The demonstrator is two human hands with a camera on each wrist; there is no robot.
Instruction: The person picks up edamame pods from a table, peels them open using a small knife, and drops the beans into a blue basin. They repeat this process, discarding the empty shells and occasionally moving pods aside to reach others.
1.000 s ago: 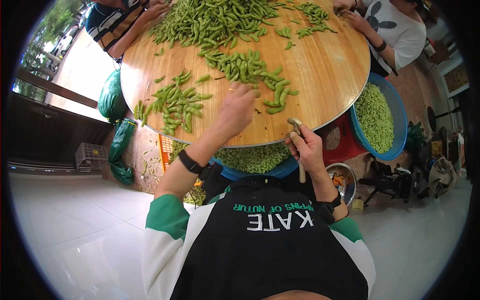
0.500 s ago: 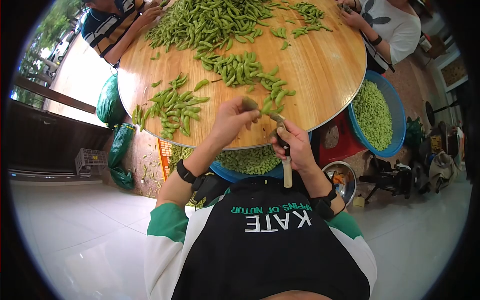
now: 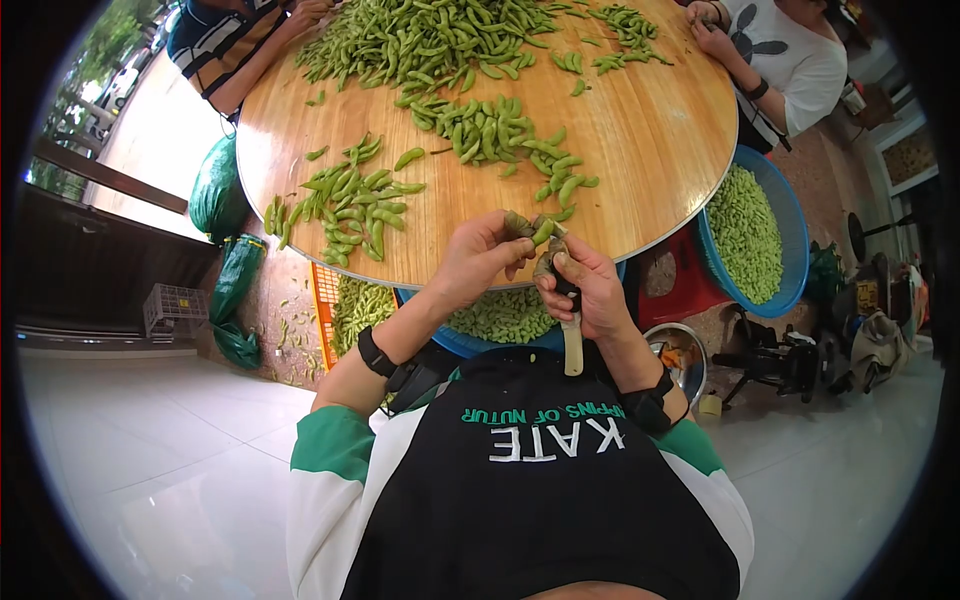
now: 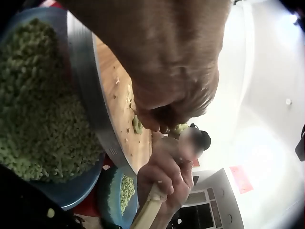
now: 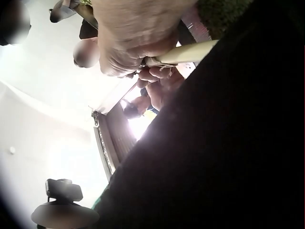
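My left hand point(image 3: 475, 255) pinches a green soybean pod point(image 3: 543, 232) between thumb and a fingertip that wears a dull greenish cover. Close beside it at the table's near edge is my right hand point(image 3: 588, 285), also with covered fingertips, gripping a pale-handled tool point(image 3: 573, 348). The handle sticks out below the palm toward my body; the tool's other end is mostly hidden by the fingers. The left wrist view shows the right hand point(image 4: 167, 167) curled round that handle point(image 4: 150, 210). In the right wrist view the handle point(image 5: 188, 52) comes out under the right hand point(image 5: 138, 36).
Loose pods point(image 3: 350, 205) lie left on the round wooden table point(image 3: 650, 150), more pods point(image 3: 490, 135) ahead, and a large heap point(image 3: 420, 45) behind. Blue basins of shelled beans stand below the edge point(image 3: 510, 320) and at right point(image 3: 800, 250). Two people sit across.
My left hand has drawn back from the pods on the table to the right hand, now with a pod. The right hand has moved slightly left to meet it, still gripping the tool.
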